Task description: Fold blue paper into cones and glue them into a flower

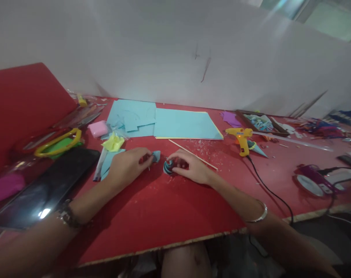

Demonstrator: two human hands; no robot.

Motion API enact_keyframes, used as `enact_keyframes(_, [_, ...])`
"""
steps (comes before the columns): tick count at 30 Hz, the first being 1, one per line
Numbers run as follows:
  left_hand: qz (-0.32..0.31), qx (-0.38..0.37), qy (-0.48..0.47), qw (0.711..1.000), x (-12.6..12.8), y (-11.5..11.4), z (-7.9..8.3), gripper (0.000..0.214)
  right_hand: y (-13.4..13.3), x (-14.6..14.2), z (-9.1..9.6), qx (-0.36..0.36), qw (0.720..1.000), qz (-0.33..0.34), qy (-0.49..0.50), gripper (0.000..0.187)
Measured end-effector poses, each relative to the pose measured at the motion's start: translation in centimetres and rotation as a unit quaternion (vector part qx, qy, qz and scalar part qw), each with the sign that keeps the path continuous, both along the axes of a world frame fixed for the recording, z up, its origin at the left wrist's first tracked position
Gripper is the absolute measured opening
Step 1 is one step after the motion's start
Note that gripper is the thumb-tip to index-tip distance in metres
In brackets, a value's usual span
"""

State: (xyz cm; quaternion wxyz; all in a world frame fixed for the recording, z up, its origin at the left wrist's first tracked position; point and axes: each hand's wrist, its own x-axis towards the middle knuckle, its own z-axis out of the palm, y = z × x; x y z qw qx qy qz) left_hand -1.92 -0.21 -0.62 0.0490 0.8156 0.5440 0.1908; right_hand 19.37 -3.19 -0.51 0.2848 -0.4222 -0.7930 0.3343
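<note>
- From my remote seat I see the left hand [128, 164] with its grip pinching a small light-blue piece of paper [156, 156] at the fingertips; I judge the edge hold leaves most of that piece free.
- The right hand [191, 166] has its fingers and thumb closed round a dark-and-light-blue rolled paper coil [167, 168]; I take this grip to be pinching it, probably so the coil won't loosen, though the far fingers are too blurred for me to be sure.
- Both pieces are near each other at the middle of the red flat-topped table [152, 216], between the hands and apart, a placing that I think suits close two-handed work.
- I read the pose as relaxed: forearms come in from the lower corners, wrists low, knuckles up, fingers curled inward to face each other.
- Just beyond the right hand, a thin pale wooden stick [194, 154] lies aslant, likely laid there to be handy.
- Light-blue rectangular paper sheets [187, 122] lie flat towards the wall, which I suppose saves working room in front.
- The yellow plastic glue gun [241, 139] rests off to the right, beside a blue paper cone [259, 150], presumably within reach.
</note>
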Motion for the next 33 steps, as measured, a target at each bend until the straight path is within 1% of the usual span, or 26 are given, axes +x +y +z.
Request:
enact_keyframes(3, [-0.029,0.023,0.034,0.999,0.0,-0.4,-0.1,0.028,-0.2,-0.3,-0.2,-0.015,1.0,-0.025,0.01,0.025])
enact_keyframes(6, [-0.04,0.027,0.054,0.997,0.0,-0.7,0.1,0.029,-0.3,-0.4,-0.3,-0.008,0.999,-0.032,0.024,0.019])
enact_keyframes(10, [-0.037,0.024,0.055,0.997,0.1,-1.1,0.4,0.028,-0.6,-0.4,-0.1,0.076,0.997,-0.014,0.03,0.005])
enact_keyframes(12, [-0.044,0.02,0.053,0.997,0.2,-1.2,0.4,0.029,-0.6,-0.4,-0.1,0.113,0.993,0.0,0.027,0.003])
enact_keyframes(15, [-0.056,0.018,0.048,0.997,0.2,-1.3,0.2,0.029,-0.7,-0.5,0.0,0.131,0.991,0.007,0.008,0.004])
enact_keyframes(19, [-0.065,0.048,0.049,0.996,0.1,-1.3,-0.1,0.028,-0.7,-0.5,0.0,0.122,0.992,-0.024,-0.007,0.006])
enact_keyframes(24, [-0.044,0.082,0.074,0.993,0.1,-1.2,-0.1,0.03,-0.8,-0.8,-0.2,0.104,0.993,-0.049,-0.011,0.007])
enact_keyframes(28, [-0.025,0.072,0.082,0.994,0.3,-0.9,0.0,0.029,-0.8,-0.9,-0.2,0.092,0.993,-0.079,-0.003,0.007])
enact_keyframes(33, [-0.021,0.058,0.075,0.995,0.4,-1.0,-0.1,0.028,-0.7,-0.9,-0.3,0.089,0.991,-0.103,0.0,0.007])
